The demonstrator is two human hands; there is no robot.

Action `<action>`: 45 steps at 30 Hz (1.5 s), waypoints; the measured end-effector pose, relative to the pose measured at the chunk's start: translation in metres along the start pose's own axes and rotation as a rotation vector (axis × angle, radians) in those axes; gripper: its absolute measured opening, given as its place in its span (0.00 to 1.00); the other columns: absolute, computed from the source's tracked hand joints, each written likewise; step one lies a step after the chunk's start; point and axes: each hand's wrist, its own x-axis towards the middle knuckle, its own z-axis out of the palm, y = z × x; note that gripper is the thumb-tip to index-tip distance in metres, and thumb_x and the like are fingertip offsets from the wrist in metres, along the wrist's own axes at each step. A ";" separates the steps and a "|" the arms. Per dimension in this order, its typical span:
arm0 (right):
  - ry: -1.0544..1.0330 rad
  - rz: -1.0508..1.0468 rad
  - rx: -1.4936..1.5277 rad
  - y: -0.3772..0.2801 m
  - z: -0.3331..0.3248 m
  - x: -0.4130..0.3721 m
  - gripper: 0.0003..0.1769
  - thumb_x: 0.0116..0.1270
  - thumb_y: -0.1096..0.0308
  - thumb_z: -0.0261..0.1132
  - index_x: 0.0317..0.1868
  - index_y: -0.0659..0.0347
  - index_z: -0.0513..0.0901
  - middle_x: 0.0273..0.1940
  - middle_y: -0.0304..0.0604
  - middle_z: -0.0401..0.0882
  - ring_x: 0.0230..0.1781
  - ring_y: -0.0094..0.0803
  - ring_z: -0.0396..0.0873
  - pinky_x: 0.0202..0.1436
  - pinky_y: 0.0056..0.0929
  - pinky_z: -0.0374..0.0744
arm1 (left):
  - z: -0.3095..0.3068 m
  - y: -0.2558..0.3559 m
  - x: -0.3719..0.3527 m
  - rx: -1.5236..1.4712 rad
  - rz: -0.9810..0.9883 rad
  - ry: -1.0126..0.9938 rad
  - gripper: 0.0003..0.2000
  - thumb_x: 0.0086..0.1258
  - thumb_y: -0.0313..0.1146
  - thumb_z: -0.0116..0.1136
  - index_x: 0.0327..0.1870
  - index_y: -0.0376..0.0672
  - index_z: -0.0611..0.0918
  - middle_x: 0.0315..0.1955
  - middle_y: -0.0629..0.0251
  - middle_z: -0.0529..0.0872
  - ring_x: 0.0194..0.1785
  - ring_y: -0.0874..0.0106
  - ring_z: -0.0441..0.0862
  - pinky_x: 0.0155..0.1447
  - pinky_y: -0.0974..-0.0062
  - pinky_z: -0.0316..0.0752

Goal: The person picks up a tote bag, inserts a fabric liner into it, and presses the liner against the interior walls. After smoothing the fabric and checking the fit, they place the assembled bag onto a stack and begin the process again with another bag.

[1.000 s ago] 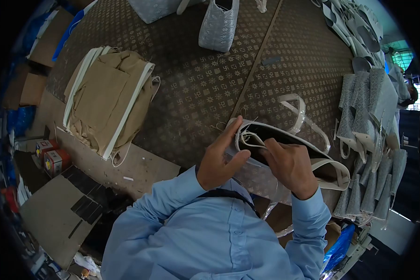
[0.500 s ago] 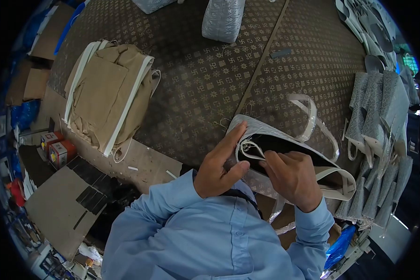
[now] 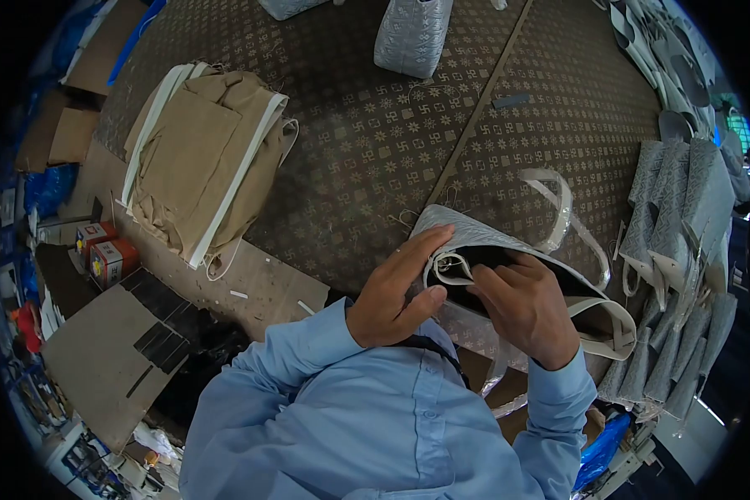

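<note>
A silver-grey patterned handbag (image 3: 492, 232) lies in front of my body, its mouth open toward me with a dark inside and a cream edge. Its left end is held by my left hand (image 3: 394, 298), fingers along the outer side and thumb at the near edge, beside a curled cream rim with loose threads. My right hand (image 3: 527, 307) reaches into the mouth, fingers bent and pinching the cream edge near that end; its fingertips are partly hidden. A shiny strap (image 3: 565, 212) loops from the bag's far side onto the table.
A patterned brown cloth (image 3: 342, 179) covers the table. Left lies a stack of beige fabric (image 3: 196, 158) with white strips. Another silver bag (image 3: 412, 42) stands at the back. Grey patterned pieces (image 3: 683, 187) are piled at the right edge. Cardboard (image 3: 100, 350) sits at lower left.
The camera view has shifted slightly, so the table things appear a little further right. My left hand keeps its hold. My right fingers have moved slightly at the bag's mouth.
</note>
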 end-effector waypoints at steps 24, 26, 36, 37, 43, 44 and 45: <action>0.086 -0.008 -0.040 -0.018 0.018 -0.005 0.07 0.56 0.74 0.63 0.29 0.61 0.71 0.21 0.45 0.76 0.22 0.43 0.75 0.30 0.34 0.71 | -0.009 0.041 0.012 0.457 -0.151 -0.127 0.16 0.70 0.30 0.47 0.54 0.30 0.75 0.36 0.42 0.83 0.39 0.49 0.83 0.42 0.60 0.78; 0.083 -0.010 -0.092 -0.018 0.021 -0.005 0.05 0.57 0.74 0.61 0.31 0.60 0.71 0.21 0.43 0.76 0.23 0.40 0.76 0.32 0.34 0.71 | -0.011 0.032 0.014 0.441 -0.090 -0.126 0.15 0.70 0.30 0.47 0.53 0.30 0.76 0.35 0.42 0.83 0.36 0.49 0.82 0.40 0.58 0.77; 0.442 0.178 -0.128 -0.043 0.016 -0.021 0.30 0.51 0.67 0.72 0.55 0.65 0.75 0.44 0.50 0.79 0.43 0.44 0.79 0.50 0.39 0.75 | -0.023 0.028 0.005 0.528 -0.072 -0.082 0.16 0.69 0.29 0.47 0.54 0.30 0.74 0.30 0.42 0.82 0.33 0.48 0.81 0.35 0.56 0.76; 0.386 0.301 0.035 -0.041 0.013 -0.032 0.42 0.45 0.61 0.76 0.62 0.61 0.72 0.54 0.50 0.76 0.53 0.48 0.76 0.62 0.47 0.71 | -0.018 0.033 0.000 0.532 -0.065 -0.088 0.16 0.69 0.29 0.47 0.54 0.30 0.74 0.30 0.42 0.82 0.33 0.48 0.81 0.35 0.56 0.76; 0.534 -0.038 -0.111 -0.042 0.007 -0.074 0.25 0.46 0.58 0.75 0.45 0.60 0.83 0.46 0.45 0.79 0.55 0.46 0.76 0.66 0.56 0.66 | -0.013 0.047 -0.012 0.601 0.006 -0.111 0.17 0.69 0.28 0.48 0.57 0.30 0.73 0.28 0.44 0.82 0.31 0.51 0.82 0.34 0.61 0.76; 0.608 -0.013 -0.215 -0.046 -0.001 -0.077 0.19 0.48 0.59 0.74 0.37 0.62 0.84 0.39 0.44 0.81 0.48 0.45 0.79 0.61 0.53 0.70 | -0.025 0.047 -0.003 0.518 -0.079 -0.186 0.18 0.69 0.28 0.48 0.58 0.30 0.73 0.29 0.45 0.82 0.30 0.53 0.82 0.35 0.63 0.77; 0.612 -0.020 -0.223 -0.044 -0.001 -0.083 0.19 0.48 0.59 0.74 0.37 0.62 0.84 0.39 0.44 0.81 0.48 0.45 0.79 0.61 0.53 0.70 | -0.035 0.048 0.003 0.440 -0.161 -0.266 0.19 0.69 0.28 0.48 0.60 0.30 0.72 0.29 0.47 0.83 0.30 0.54 0.83 0.36 0.64 0.77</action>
